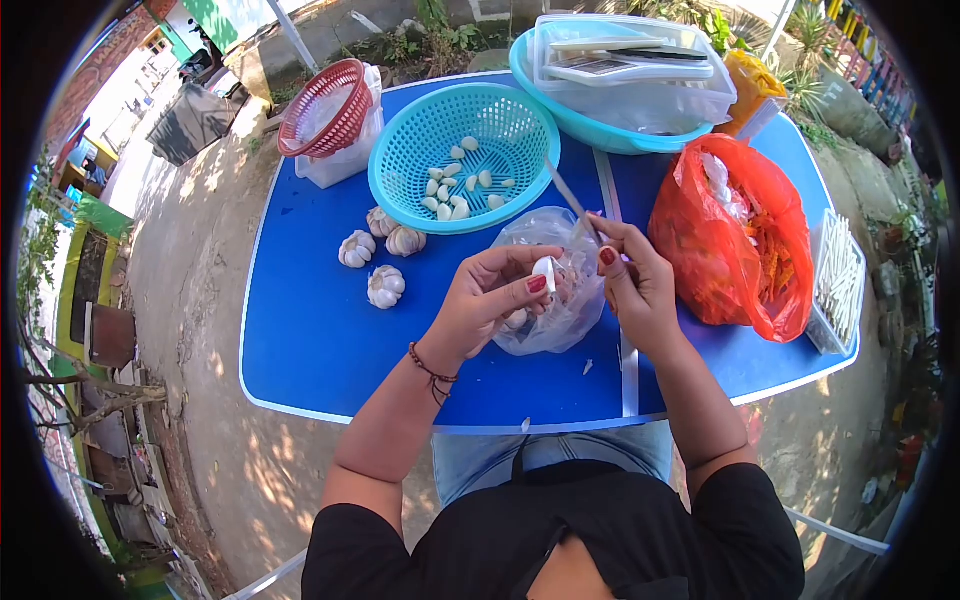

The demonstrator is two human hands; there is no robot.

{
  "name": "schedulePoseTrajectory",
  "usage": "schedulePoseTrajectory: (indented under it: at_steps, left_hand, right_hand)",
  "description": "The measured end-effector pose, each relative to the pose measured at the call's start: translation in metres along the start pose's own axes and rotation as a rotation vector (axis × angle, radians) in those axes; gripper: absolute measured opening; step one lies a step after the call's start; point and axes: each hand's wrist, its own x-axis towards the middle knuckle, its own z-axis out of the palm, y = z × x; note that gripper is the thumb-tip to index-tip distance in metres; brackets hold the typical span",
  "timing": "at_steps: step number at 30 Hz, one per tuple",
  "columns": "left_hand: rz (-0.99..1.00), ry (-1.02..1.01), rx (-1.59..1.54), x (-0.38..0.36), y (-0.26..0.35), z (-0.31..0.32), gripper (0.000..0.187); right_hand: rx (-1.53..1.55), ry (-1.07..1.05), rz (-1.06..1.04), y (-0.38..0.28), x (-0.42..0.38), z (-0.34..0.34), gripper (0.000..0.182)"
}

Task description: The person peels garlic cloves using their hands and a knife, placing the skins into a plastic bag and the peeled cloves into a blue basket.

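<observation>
Head view: smooth white clove (544, 268) in left fingers (515, 295), slender knife (573, 199).

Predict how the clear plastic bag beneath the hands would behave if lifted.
The clear plastic bag likely feels floppy: its film is wrinkled. It may sag under the contents showing inside, and might slide on the smooth-looking blue table.

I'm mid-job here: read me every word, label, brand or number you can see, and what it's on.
No readable text anywhere in view.
Knife: no legible marking.
Red bag: no legible print.
Flat white item in the clear box: a grey patch, too blurred to tell if it's print.
</observation>
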Motion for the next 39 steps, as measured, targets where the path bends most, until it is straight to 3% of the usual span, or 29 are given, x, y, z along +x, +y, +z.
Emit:
schedulePoseTrajectory:
  at_steps: [5,8,15,20,27,39]
  left_hand:
    - [0.06,0.125,-0.091,0.002,-0.009,-0.006,0.036]
    - [0.074,0.153,-0.091,0.002,-0.006,-0.003,0.036]
    - [0.066,0.13,-0.063,0.004,-0.013,-0.007,0.038]
    - [0.049,0.154,-0.066,0.002,-0.008,-0.005,0.037]
    - [0.1,0.171,-0.086,0.002,-0.011,-0.006,0.033]
    - [0.032,0.172,-0.103,-0.003,-0.002,0.003,0.03]
  right_hand:
    - [-0.09,-0.151,-0.068,-0.008,-0.006,0.006,0.025]
    - [0.032,-0.17,-0.076,-0.015,-0.009,0.007,0.031]
    - [-0.114,-0.275,-0.316,-0.008,-0.01,0.008,0.045]
    - [-0.139,-0.297,-0.177,-0.014,-0.014,0.007,0.043]
    - [-0.116,-0.224,-0.319,-0.009,-0.012,0.011,0.04]
    - [-0.138,-0.133,-0.314,-0.014,-0.008,0.009,0.034]
